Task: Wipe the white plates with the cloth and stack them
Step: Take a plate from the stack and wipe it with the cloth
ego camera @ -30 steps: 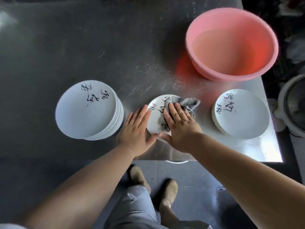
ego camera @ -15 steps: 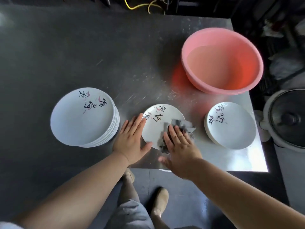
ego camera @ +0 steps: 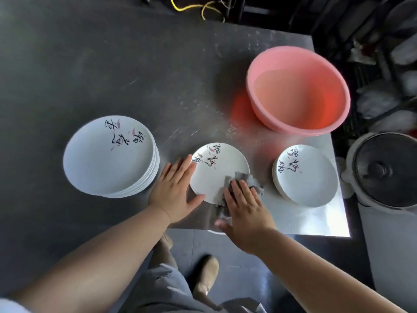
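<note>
Currently: left hand (ego camera: 174,187), fingers straight, steadying the left rim of a white round plate with black script (ego camera: 217,168). Right hand (ego camera: 244,206), flat, pressing a crumpled grey cloth (ego camera: 244,184) onto the plate's near-right edge. Step: wiping, probably nearly done. Next: lift plate onto a stack, likely the short white stack (ego camera: 304,175) at right; the tall white stack (ego camera: 110,154) sits at left. Pink plastic basin (ego camera: 297,89) far right. Steel worktop (ego camera: 158,86): near edge just beside the plate, so little margin; open room far left.
</note>
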A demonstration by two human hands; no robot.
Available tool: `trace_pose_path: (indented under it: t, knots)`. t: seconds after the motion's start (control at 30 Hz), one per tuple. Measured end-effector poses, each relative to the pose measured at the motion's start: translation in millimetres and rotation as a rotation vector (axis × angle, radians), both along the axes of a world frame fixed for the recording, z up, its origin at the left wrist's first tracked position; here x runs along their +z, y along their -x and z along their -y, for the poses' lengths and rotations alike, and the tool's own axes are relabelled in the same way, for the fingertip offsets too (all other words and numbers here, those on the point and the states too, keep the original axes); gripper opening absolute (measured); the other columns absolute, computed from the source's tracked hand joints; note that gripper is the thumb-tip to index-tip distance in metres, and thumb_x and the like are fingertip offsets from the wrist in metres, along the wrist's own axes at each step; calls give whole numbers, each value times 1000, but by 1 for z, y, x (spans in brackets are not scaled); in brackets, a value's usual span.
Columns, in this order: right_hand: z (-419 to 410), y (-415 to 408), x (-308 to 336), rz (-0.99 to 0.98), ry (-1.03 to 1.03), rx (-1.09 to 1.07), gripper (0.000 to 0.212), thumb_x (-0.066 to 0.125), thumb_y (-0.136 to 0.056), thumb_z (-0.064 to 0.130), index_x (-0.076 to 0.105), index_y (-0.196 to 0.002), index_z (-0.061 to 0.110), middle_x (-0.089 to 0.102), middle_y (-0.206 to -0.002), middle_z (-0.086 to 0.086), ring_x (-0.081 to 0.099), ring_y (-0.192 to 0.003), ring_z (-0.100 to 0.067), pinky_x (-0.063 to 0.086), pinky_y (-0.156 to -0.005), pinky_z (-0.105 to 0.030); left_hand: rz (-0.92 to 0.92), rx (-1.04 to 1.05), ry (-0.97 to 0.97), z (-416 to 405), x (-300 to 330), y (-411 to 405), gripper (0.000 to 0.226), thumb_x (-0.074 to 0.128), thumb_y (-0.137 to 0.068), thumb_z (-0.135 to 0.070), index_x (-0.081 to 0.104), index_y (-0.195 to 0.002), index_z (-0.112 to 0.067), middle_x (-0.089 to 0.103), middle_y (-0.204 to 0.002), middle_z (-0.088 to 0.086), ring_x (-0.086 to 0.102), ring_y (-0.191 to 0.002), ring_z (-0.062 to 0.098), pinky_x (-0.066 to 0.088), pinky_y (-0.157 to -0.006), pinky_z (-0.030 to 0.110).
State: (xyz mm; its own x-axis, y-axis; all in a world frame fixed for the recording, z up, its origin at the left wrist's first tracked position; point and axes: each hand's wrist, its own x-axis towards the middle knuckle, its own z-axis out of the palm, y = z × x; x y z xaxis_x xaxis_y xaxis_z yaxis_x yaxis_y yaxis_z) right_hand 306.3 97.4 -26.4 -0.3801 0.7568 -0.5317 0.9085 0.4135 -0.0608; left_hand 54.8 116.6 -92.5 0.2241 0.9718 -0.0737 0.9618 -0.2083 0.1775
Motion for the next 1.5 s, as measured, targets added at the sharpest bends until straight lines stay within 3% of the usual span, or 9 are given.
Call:
trace_pose_path:
  t: [0.2, 0.4, 0.6, 0.67, 0.83, 0.93, 1.03, 1.23, 1.5]
  knots:
    - [-57, -4, 0, -6, -105, -64, 92, 27, -100, 70, -2, -168, 15, -21, -174, -3, -26, -158, -24, -8, -131, -45, -31, -48, -29, 3, 13, 0, 78, 25, -100, -76, 55, -143, -19, 9, -177, 3, 7, -163, 28, 1, -130, 48]
    - [12, 9, -5, -70, -24, -72, 106, 3, -87, 82, -5, -167, 13, -23, -173, -5, -39, -152, -23, -22, -124, -41, 16, -92, -88, 8, 18, -5, 63, 47, -92, -72, 70, -105, -15, 53, -156, 8, 37, -152, 34, 5, -130, 46]
    - [-51, 0, 4, -139, -103, -214, 81, 31, -103, 66, 16, -168, 19, -5, -176, 8, -11, -162, -19, 23, -128, -45, 65, -125, -123, 4, 23, -6, 45, 62, -94, -59, 68, -94, -14, 61, -136, 13, 41, -150, 37, 27, -126, 55]
    - [-27, 14, 1, -92, -63, -256, 94, 20, -96, 75, 11, -168, 15, -10, -176, 3, -17, -161, -23, 27, -127, -47, 48, -116, -98, 4, 31, -10, 45, 74, -88, -57, 70, -93, -12, 65, -125, 15, 50, -143, 40, 35, -120, 59]
    - [8, 11, 1, -82, -13, -96, 110, 4, -83, 86, 12, -168, 17, -1, -176, -2, -18, -160, -28, -3, -129, -46, -48, -178, -7, 1, 49, -19, 64, 67, -80, -76, 72, -103, -16, 63, -104, 8, 62, -108, 35, 35, -120, 53]
    - [-39, -9, 7, -104, -133, -28, 91, 18, -93, 78, 25, -166, 25, 11, -175, 5, -6, -162, -23, 0, -130, -49, -64, -291, 43, -11, 58, -1, 69, 52, -87, -77, 68, -125, -23, 59, -127, 2, 51, -129, 27, 25, -125, 51]
    - [-50, -11, 1, -103, -90, -97, 86, 32, -99, 71, 11, -169, 25, -10, -176, 7, -19, -160, -20, 0, -130, -43, -23, -316, 92, -12, 61, 9, 58, 65, -92, -62, 66, -138, -26, 56, -144, 2, 48, -139, 27, 32, -123, 45]
    - [32, 18, -19, -161, -69, -149, 103, -1, -93, 83, 6, -167, 12, -12, -175, -6, -38, -153, -25, -16, -123, -41, 23, -282, 40, -3, 58, 4, 50, 89, -75, -48, 78, -115, -20, 70, -121, 6, 67, -118, 31, 54, -97, 49]
    - [-14, 6, -10, -153, -116, -106, 96, 20, -94, 76, 14, -168, 15, -1, -177, -1, -21, -160, -25, 4, -132, -43, 35, -87, -23, 14, 50, -17, 35, 74, -88, -49, 76, -117, -30, 65, -106, -3, 63, -104, 26, 43, -109, 54]
